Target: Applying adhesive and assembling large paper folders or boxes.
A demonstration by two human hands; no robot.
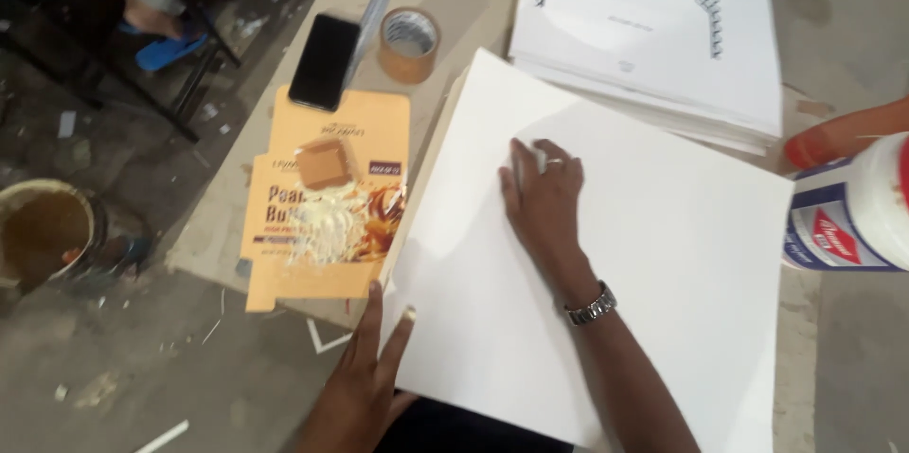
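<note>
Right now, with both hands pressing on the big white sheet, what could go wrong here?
1. The flattened orange carton beside the white sheet carries wet-looking glue smears; the left hand at that edge could drag some onto the sheet.
2. The right hand presses only one spot, so the sheet may shift.
3. The phone lies near the glue.

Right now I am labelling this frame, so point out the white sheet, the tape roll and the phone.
white sheet (663,254): head view, bare middle of the sheet.
tape roll (409,58): head view, brown outer side.
phone (324,61): head view, middle of the dark screen.
</note>
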